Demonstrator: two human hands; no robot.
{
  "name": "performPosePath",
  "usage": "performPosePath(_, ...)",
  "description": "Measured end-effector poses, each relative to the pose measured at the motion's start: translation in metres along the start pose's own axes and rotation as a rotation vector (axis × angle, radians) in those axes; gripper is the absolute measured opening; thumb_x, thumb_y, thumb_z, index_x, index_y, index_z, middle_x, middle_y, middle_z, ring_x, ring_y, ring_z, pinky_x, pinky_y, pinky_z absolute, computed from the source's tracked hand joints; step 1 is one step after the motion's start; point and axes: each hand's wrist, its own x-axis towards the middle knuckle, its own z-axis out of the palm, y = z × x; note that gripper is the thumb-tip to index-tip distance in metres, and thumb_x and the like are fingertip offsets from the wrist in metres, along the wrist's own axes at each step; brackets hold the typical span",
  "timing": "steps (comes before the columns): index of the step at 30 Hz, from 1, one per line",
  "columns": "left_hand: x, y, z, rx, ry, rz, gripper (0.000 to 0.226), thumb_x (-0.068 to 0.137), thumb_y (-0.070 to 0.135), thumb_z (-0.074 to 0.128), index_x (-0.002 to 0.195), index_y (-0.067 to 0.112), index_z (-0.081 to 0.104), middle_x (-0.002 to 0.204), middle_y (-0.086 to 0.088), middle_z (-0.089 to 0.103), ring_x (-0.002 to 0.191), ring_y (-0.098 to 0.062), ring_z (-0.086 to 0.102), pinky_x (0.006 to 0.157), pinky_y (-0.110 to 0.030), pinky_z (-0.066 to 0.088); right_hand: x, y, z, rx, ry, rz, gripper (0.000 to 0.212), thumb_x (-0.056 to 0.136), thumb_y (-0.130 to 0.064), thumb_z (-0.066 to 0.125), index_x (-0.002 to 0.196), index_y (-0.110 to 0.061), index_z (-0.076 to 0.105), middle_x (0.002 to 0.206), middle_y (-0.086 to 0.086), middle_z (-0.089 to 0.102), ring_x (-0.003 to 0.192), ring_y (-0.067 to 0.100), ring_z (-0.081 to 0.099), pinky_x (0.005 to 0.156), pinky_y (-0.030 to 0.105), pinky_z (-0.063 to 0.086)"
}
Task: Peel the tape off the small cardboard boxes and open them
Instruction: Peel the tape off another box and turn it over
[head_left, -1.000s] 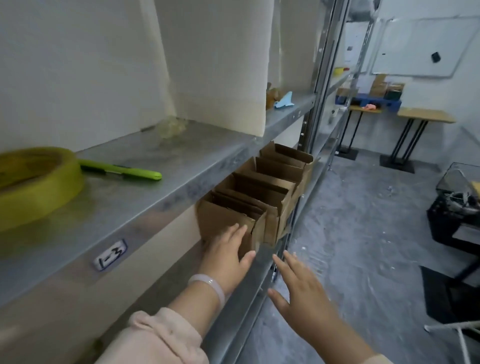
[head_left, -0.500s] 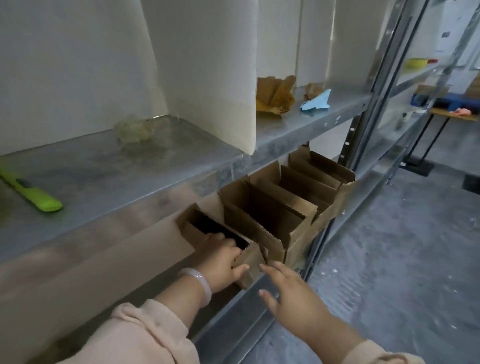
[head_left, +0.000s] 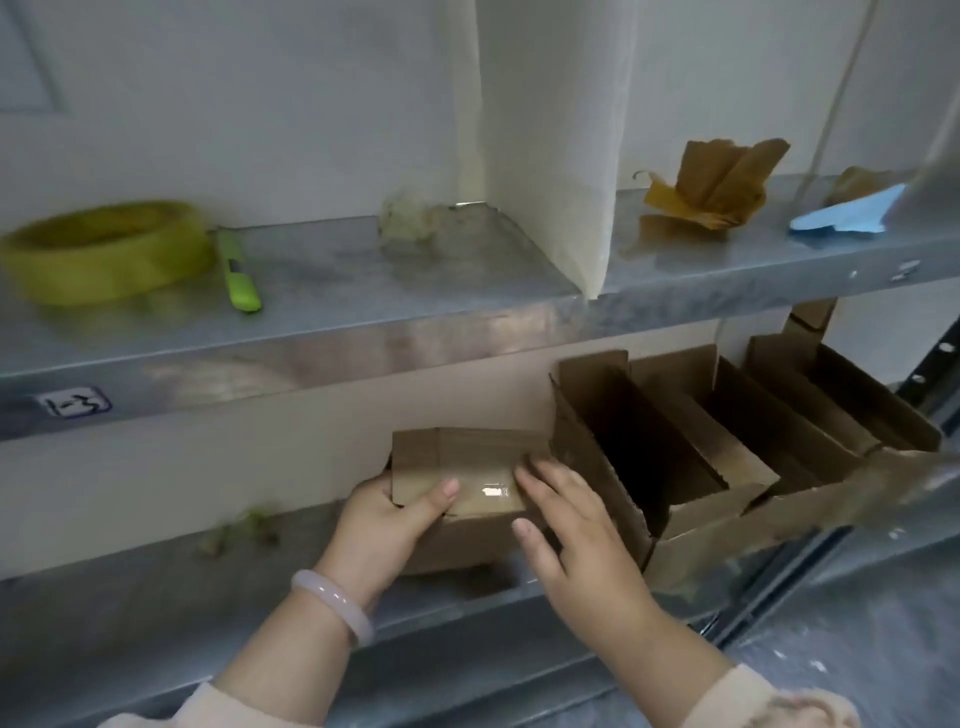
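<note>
A small cardboard box (head_left: 467, 467) sits on the lower metal shelf (head_left: 156, 613), its flaps closed flat with a strip of clear glossy tape across the top. My left hand (head_left: 384, 525) grips the box's left end, thumb on top. My right hand (head_left: 566, 530) rests against its right end, fingertips touching the taped top. To the right stand three open cardboard boxes (head_left: 675, 447) in a row, flaps up and insides dark.
On the upper shelf (head_left: 363, 291) lie a yellow tape roll (head_left: 104, 252), a green utility knife (head_left: 239, 275), a wad of peeled tape (head_left: 408, 221), crumpled brown paper (head_left: 717, 182) and a blue paper plane (head_left: 841, 218). A white divider panel (head_left: 550, 130) stands between them.
The view swung left toward the shelves. My left hand went from the leftmost box's open top to gripping its end, the flaps now lie closed, and my right hand came onto it.
</note>
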Motion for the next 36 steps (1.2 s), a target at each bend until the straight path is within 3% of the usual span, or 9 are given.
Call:
performPosePath(5, -0.024, -0.003, -0.008, -0.049, 0.066, 0.009, 0.010, 0.083, 0.005, 0.068, 0.079, 0.013, 0.073, 0.075, 0.006, 0.074, 0.072, -0.003, 0.068, 0.066, -0.012, 0.048, 0.017, -0.018, 0.010, 0.154, 0.075, 0.003, 0.040, 0.076, -0.056, 0.066, 0.110, -0.035, 0.064, 0.117, -0.019, 0.046, 0.115, -0.002, 0.035, 0.092, 0.000, 0.023)
performPosePath(10, -0.041, -0.008, -0.015, -0.047, 0.079, 0.021, 0.010, 0.085, 0.003, 0.066, 0.091, 0.003, 0.073, 0.084, -0.002, 0.076, 0.080, -0.010, 0.071, 0.069, -0.016, 0.050, 0.031, -0.026, 0.014, 0.199, 0.065, 0.010, 0.026, 0.066, -0.054, 0.074, 0.078, -0.044, 0.054, 0.095, -0.018, 0.047, 0.101, 0.007, 0.044, 0.080, 0.012, 0.034)
performPosePath(15, -0.049, -0.011, -0.018, -0.081, 0.123, 0.028, 0.013, 0.081, 0.012, 0.068, 0.091, 0.008, 0.074, 0.087, -0.002, 0.076, 0.084, -0.013, 0.071, 0.071, -0.019, 0.052, 0.034, -0.028, 0.012, 0.195, 0.020, -0.019, 0.027, 0.070, -0.042, 0.078, 0.074, -0.047, 0.052, 0.093, -0.016, 0.048, 0.100, 0.009, 0.046, 0.080, 0.015, 0.035)
performPosePath(19, -0.050, -0.011, -0.019, -0.084, 0.146, 0.025, 0.023, 0.074, 0.024, 0.069, 0.092, 0.012, 0.075, 0.090, -0.001, 0.076, 0.087, -0.013, 0.071, 0.075, -0.022, 0.053, 0.034, -0.027, 0.009, 0.137, 0.032, -0.111, 0.015, 0.076, -0.037, 0.075, 0.086, -0.034, 0.063, 0.095, -0.012, 0.053, 0.099, 0.009, 0.047, 0.083, 0.021, 0.041)
performPosePath(23, -0.050, -0.011, -0.015, -0.062, 0.171, 0.020, 0.027, 0.075, 0.023, 0.070, 0.098, 0.008, 0.073, 0.094, -0.002, 0.076, 0.092, -0.016, 0.071, 0.082, -0.027, 0.055, 0.034, -0.030, 0.006, 0.035, 0.070, -0.198, 0.009, 0.079, -0.032, 0.071, 0.085, -0.026, 0.067, 0.088, -0.012, 0.059, 0.091, 0.012, 0.051, 0.078, 0.029, 0.047)
performPosePath(26, -0.049, -0.010, -0.011, -0.034, 0.197, 0.027, 0.014, 0.081, 0.014, 0.070, 0.094, 0.010, 0.075, 0.092, -0.001, 0.076, 0.090, -0.015, 0.071, 0.080, -0.027, 0.055, 0.035, -0.031, 0.004, -0.011, 0.063, -0.194, 0.003, 0.083, -0.025, 0.068, 0.081, -0.026, 0.065, 0.084, -0.012, 0.059, 0.088, 0.011, 0.051, 0.079, 0.032, 0.048)
performPosePath(29, -0.049, -0.011, -0.010, -0.002, 0.209, 0.025, 0.010, 0.083, 0.012, 0.069, 0.091, 0.011, 0.075, 0.089, 0.000, 0.076, 0.088, -0.014, 0.071, 0.076, -0.023, 0.055, 0.035, -0.029, 0.004, 0.012, -0.042, -0.132, 0.008, 0.090, -0.022, 0.059, 0.084, -0.026, 0.059, 0.088, -0.012, 0.055, 0.094, 0.011, 0.048, 0.085, 0.029, 0.044)
performPosePath(33, -0.049, -0.014, -0.015, -0.024, 0.274, -0.004, 0.009, 0.085, 0.016, 0.069, 0.086, 0.009, 0.074, 0.086, -0.004, 0.075, 0.084, -0.015, 0.070, 0.077, -0.027, 0.054, 0.044, -0.020, -0.003, 0.257, -0.143, 0.146, 0.015, 0.096, -0.022, 0.050, 0.083, -0.027, 0.052, 0.091, -0.008, 0.055, 0.091, 0.012, 0.053, 0.078, 0.025, 0.039)
performPosePath(36, -0.048, -0.015, -0.023, -0.133, 0.368, -0.039, 0.007, 0.086, 0.014, 0.068, 0.086, 0.010, 0.074, 0.086, -0.001, 0.076, 0.084, -0.011, 0.070, 0.075, -0.023, 0.050, 0.051, -0.009, -0.004, 0.537, -0.157, 0.382, 0.013, 0.097, -0.025, 0.049, 0.087, -0.025, 0.056, 0.096, 0.002, 0.066, 0.091, 0.020, 0.064, 0.084, 0.037, 0.051)
